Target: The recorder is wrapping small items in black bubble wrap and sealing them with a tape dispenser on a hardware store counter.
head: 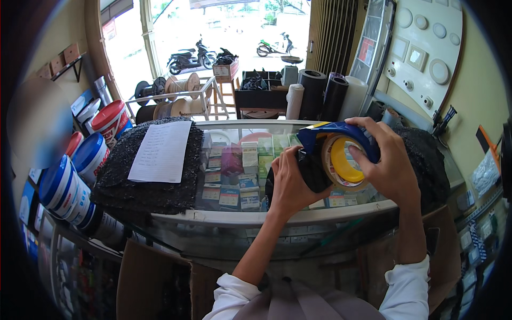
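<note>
My right hand (386,160) grips a blue tape dispenser (366,138) with a roll of packing tape on its yellow hub (345,160). Beside it, my left hand (292,182) is closed round a black plastic-wrapped bundle (314,170), thumb and fingers on its sides. The dispenser's front end meets the upper part of the bundle. Both are over the glass counter (218,216), whose glass shows small boxes (229,197) beneath. A lined paper with handwriting (160,152) lies at the left on a rough black sheet stack (108,188).
Black material (424,168) lies on the counter's right end. An open cardboard box (150,280) stands below at the left. Paint buckets (66,192) crowd the left side. Beyond the counter are cable spools (182,86) and upright plastic rolls (312,94). A blurred round patch covers the far left.
</note>
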The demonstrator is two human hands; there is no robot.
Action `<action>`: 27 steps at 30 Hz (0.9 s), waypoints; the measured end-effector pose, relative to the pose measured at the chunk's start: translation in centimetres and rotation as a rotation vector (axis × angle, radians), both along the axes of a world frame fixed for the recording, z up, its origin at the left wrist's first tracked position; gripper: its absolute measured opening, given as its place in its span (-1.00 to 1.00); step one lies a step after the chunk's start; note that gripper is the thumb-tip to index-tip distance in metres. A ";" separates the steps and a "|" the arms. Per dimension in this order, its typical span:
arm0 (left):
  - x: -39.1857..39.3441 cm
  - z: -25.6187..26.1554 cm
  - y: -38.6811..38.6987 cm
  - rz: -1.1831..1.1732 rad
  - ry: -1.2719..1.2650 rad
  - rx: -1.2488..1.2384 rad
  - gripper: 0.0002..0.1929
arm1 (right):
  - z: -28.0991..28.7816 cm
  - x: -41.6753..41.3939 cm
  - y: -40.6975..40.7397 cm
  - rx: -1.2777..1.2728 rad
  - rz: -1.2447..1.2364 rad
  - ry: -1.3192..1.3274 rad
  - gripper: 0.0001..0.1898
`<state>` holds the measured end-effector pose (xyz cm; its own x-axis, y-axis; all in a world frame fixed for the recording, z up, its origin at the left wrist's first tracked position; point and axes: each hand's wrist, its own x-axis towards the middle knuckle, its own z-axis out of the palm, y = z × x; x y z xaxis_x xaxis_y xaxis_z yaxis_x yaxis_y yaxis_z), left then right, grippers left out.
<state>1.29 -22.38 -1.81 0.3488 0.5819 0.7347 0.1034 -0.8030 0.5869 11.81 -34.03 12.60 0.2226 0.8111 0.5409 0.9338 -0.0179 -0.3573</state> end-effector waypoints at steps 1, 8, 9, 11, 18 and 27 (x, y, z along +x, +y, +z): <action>0.0 -0.1 0.2 0.000 0.004 0.001 -0.02 | -0.3 -0.1 0.0 0.000 -0.010 -0.043 -0.63; 0.5 0.0 2.2 -0.024 0.054 -0.147 0.01 | -0.5 -0.8 0.2 -0.015 -0.018 0.043 -0.58; 0.4 -0.1 2.6 -0.062 0.027 -0.195 0.01 | -0.4 -1.0 0.1 -0.016 -0.008 0.062 -0.57; 0.4 0.2 2.7 -0.062 0.031 -0.190 0.00 | -0.2 -1.1 0.0 -0.014 0.007 0.082 -0.57; -0.1 1.7 5.5 -0.099 0.008 -0.581 -0.03 | 0.1 -0.8 -2.1 0.110 0.054 0.045 -0.54; 1.0 1.0 6.2 -0.059 -0.055 -0.422 0.06 | -4.7 -0.6 -4.7 -0.017 0.043 0.116 -0.45</action>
<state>2.27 -16.17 -0.81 0.3580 0.8156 0.4546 0.0239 -0.4947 0.8688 11.25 -38.75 7.95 0.2478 0.8299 0.4999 0.8863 0.0142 -0.4629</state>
